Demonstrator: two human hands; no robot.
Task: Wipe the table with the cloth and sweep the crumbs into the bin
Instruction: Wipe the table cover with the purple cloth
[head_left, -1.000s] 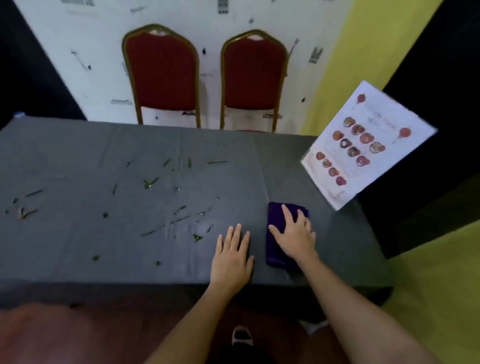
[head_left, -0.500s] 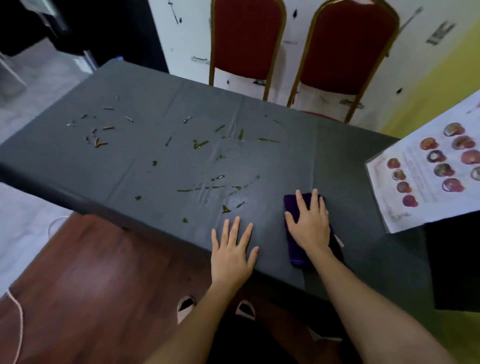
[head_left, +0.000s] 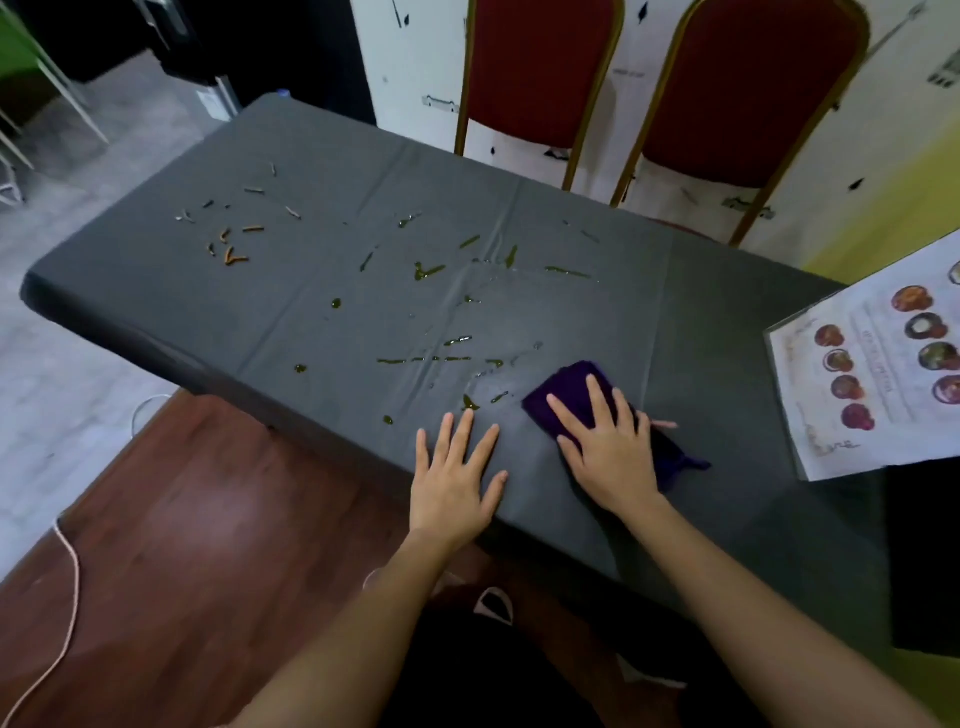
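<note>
One of the hands (head_left: 608, 457) presses the cloth (head_left: 576, 387).

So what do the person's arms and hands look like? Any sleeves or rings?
Both arms are bare right up to the bottom of the picture, so no sleeves show. The left hand and the right hand wear no gloves, and I can see no rings, watch or bracelet on either. The fingers are slim, with short, plain nails.
</note>
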